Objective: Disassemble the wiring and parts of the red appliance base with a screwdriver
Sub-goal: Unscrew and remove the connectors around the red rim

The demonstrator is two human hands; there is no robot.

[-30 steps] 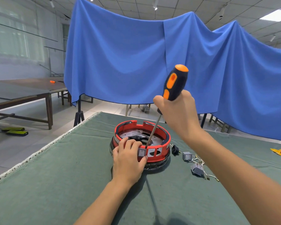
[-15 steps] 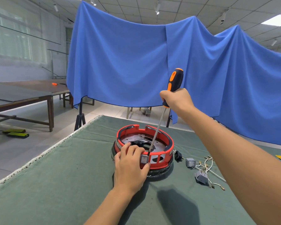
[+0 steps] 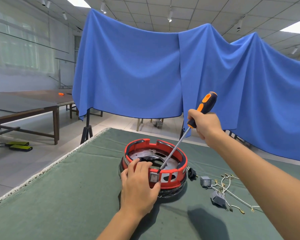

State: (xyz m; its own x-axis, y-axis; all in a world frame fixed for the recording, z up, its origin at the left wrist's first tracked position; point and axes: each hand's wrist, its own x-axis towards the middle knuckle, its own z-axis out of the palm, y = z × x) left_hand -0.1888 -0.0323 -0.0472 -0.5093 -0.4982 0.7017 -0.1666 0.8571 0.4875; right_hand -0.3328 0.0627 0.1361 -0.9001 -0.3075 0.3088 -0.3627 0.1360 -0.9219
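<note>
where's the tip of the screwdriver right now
In the head view, the screwdriver tip sits inside the near rim of the red base, just above the grey switch, beside the left hand fingers.

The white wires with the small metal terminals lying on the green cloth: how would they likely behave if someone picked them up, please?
The white wires would probably hang limp, since they lie in loose curves. They look thin, so likely light. They cross each other near a grey part, so they may lift in a tangle and drag it along.
</note>
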